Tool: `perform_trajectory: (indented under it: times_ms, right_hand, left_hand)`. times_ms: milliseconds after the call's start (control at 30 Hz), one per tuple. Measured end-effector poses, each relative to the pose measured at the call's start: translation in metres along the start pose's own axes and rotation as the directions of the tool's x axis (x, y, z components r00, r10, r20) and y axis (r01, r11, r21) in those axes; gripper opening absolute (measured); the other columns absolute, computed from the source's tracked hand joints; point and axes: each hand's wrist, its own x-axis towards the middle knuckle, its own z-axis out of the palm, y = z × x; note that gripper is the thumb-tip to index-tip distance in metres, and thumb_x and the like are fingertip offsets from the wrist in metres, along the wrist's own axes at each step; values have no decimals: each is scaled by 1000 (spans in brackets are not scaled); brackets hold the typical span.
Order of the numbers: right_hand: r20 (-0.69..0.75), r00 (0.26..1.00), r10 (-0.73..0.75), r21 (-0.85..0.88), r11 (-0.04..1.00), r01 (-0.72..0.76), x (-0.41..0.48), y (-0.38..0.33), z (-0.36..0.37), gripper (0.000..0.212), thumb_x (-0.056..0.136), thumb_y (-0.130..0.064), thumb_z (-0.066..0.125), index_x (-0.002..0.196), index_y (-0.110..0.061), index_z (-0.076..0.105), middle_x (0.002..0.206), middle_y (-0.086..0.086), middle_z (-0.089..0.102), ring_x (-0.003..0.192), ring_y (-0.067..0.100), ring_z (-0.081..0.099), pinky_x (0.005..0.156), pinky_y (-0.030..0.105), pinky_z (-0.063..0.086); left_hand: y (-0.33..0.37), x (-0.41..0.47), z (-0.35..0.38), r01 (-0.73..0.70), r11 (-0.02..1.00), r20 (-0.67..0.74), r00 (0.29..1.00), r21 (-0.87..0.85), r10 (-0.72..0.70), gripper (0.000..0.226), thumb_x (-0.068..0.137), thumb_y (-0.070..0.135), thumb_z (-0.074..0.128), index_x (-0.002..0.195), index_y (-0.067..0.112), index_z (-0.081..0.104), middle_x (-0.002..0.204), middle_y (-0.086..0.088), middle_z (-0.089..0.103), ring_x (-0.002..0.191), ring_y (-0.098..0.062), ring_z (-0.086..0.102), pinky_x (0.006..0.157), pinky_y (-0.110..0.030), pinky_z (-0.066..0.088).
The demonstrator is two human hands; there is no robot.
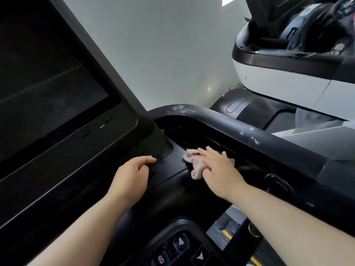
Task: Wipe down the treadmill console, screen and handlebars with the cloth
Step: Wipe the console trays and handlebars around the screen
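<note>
Keypad [172,248] nearest; flat right hand [217,167] presses cloth [196,167] at console [169,183] tray [192,138] edge, left hand [132,173] rests loosely curled beside.

Black treadmill console [172,189] carrying a pink cloth [194,166].
The cloth lies crumpled on its glossy top beside a recessed tray [192,139], pressed under the flat right grip [217,169]; the left grip [132,177] rests nearby, apparently just touching the surface.

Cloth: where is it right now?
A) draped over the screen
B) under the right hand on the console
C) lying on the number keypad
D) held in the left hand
B: the right hand lies flat on the pink cloth, pressing it against the black console; the left hand rests bare nearby.
</note>
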Motion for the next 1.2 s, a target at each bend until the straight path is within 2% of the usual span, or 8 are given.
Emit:
perform_trajectory:
  times_ms: [100,200,300,467,567,800,933,1200]
  right_hand:
    - [-91,980,175,-91,979,-183,22,-15,5,47,92,-28,33,137,-30,47,152,-7,34,144,15,21,118,42,7]
    - [-59,984,-170,-160,974,159,15,-60,21,46,87,-37,27,125,-27,50,134,-8,49,126,19,44,106,37,26]
    - [164,930,-329,-72,936,344,12,-71,13,46,91,-29,38,137,-28,44,150,-14,35,138,9,28,113,32,15]
    - [150,988,45,-122,992,-27,48,-53,0,36,96,-29,35,130,-35,43,145,-18,39,129,24,43,93,51,34]
    - [168,964,206,-64,978,-198,82,-52,14,43,97,-31,27,139,-28,37,147,-8,40,133,28,40,104,59,28]
    - [94,975,-200,-147,966,212,28,-70,16,50,95,-23,38,145,-27,36,156,-9,27,141,9,24,112,24,14]
    - [-4,996,-85,-52,995,84,38,-67,21,38,90,-30,41,127,-36,40,125,-13,58,118,14,50,91,39,33]
    - [-17,997,80,1,997,-80,64,-64,25,45,89,-34,38,134,-30,32,119,-4,61,111,25,56,90,43,42]
  left_hand:
    - [-8,-5,-7,-44,998,-79,996,54,48,32,91,11,49,94,36,69,110,25,61,55,-3,60,57,-19,48]
    - [-10,-6,-14,-19,995,-151,988,99,34,28,89,13,53,85,37,67,88,22,67,49,-2,58,52,-18,46]
    - [-17,-7,-22,59,995,-136,990,80,-48,30,89,10,52,83,36,67,60,6,67,36,-5,49,39,-14,36]
    - [-21,-16,-29,-82,957,32,997,277,76,27,88,13,52,95,33,69,113,25,59,91,9,57,76,-4,36]
    - [-18,-17,-27,-140,918,51,990,370,130,26,90,16,47,100,32,65,120,26,54,114,1,49,87,-12,35]
    - [-21,-15,-22,-147,911,9,988,385,156,23,90,17,45,99,32,59,115,24,54,113,1,48,86,-17,42]
    - [-18,-19,-20,-136,910,9,989,391,144,24,90,17,45,105,30,59,120,22,53,113,-1,48,87,-23,47]
    - [-19,-24,-14,-122,918,-17,990,376,138,27,91,17,43,113,27,56,122,21,50,113,-3,46,86,-25,48]
